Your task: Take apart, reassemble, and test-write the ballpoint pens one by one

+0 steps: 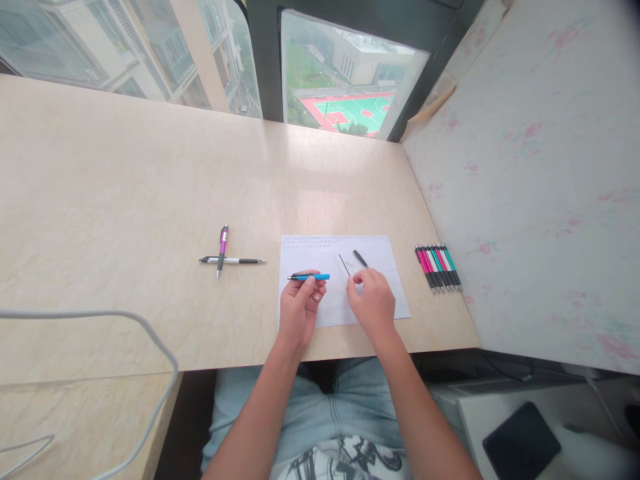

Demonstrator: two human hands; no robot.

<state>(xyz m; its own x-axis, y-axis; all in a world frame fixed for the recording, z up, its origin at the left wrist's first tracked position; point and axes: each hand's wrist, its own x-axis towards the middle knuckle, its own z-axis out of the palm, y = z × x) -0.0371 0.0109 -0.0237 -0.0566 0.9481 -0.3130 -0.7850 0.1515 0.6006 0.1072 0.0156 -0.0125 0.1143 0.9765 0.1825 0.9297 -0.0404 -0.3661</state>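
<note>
My left hand (299, 303) is closed round the blue barrel of a pen (316, 277), which lies level between thumb and fingers. In a pinch, my right hand (373, 300) has the lower end of a thin dark pen refill (344, 265) at its fingertips. Just beyond the right knuckles, a black pen grip piece (360, 258) rests on the paper. Under both hands is a white sheet of paper (333, 313) with handwriting along its top edge.
Left of the paper, a purple pen (223, 241) crosses over a white and black pen (245, 261). A row of several coloured pens (437, 268) lies by the right wall. A grey cable (145, 323) loops over the table's left front. Windows stand behind the table.
</note>
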